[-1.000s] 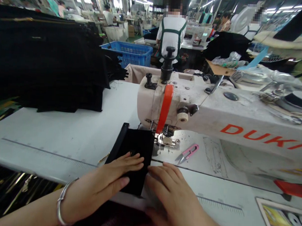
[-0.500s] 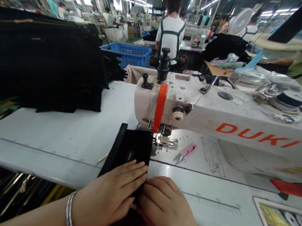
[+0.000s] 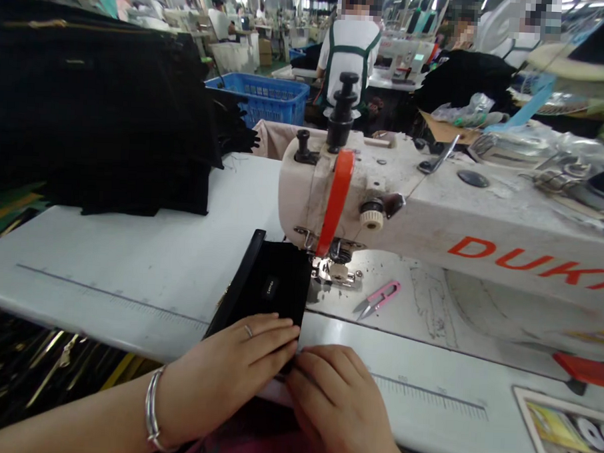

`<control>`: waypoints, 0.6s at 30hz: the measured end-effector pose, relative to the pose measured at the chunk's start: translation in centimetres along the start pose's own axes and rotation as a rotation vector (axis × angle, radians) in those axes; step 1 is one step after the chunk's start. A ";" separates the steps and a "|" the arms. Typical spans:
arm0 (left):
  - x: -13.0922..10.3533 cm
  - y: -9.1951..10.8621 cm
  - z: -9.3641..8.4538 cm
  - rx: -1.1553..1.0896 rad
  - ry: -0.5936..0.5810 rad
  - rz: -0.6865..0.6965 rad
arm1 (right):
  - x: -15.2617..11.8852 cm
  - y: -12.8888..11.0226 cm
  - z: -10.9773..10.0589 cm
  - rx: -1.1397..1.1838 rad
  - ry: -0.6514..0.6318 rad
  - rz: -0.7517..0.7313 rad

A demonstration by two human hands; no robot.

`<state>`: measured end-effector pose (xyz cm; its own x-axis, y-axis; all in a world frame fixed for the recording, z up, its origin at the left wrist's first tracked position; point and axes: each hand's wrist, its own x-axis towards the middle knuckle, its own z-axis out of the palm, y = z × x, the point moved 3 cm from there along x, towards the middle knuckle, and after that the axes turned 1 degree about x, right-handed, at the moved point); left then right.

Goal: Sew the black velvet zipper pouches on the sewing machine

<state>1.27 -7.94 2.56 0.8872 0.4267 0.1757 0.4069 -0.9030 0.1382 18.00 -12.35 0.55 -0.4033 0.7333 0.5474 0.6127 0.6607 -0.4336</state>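
A black fabric piece (image 3: 280,265) with a small lettered label (image 3: 270,289) and a dark strip along its left edge lies on the sewing table. Its far right corner reaches the presser foot (image 3: 337,275) of the sewing machine (image 3: 374,176). Flat across the near part of the fabric rests my left hand (image 3: 241,357), fingers stretched out. My right hand (image 3: 337,388) has curled fingers closed at the fabric's near right edge, beside the left fingertips. The grip under those fingers is partly hidden. Pink thread snips (image 3: 380,299) lie right of the presser foot.
A tall pile of black fabric pieces (image 3: 101,111) stands at the table's left. Behind are a blue crate (image 3: 267,98) and a person (image 3: 352,62) facing away. A printed ruler (image 3: 425,389) runs along the front of the white table (image 3: 145,246). Zippered pieces (image 3: 35,375) hang below left.
The fabric piece has slid slightly forward along the presser foot, and more of its label shows beyond my left fingers. The camera view has shifted a little; both hands keep nearly the same pose.
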 end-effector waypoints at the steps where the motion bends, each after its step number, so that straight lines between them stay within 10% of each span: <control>1: -0.4 0.1 0.1 -0.052 0.047 -0.022 | -0.1 -0.1 -0.1 0.010 -0.006 0.013; 7: -1.3 0.2 0.5 -0.203 0.241 -0.084 | -0.3 -0.1 -0.5 0.030 -0.064 0.043; 18: -0.9 0.1 0.6 -0.301 0.261 -0.060 | -0.5 0.0 -0.4 0.059 -0.072 0.049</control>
<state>0.64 -8.42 1.83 0.7632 0.5115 0.3948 0.3395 -0.8374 0.4285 18.50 -12.72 0.58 -0.4227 0.7734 0.4725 0.5929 0.6303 -0.5012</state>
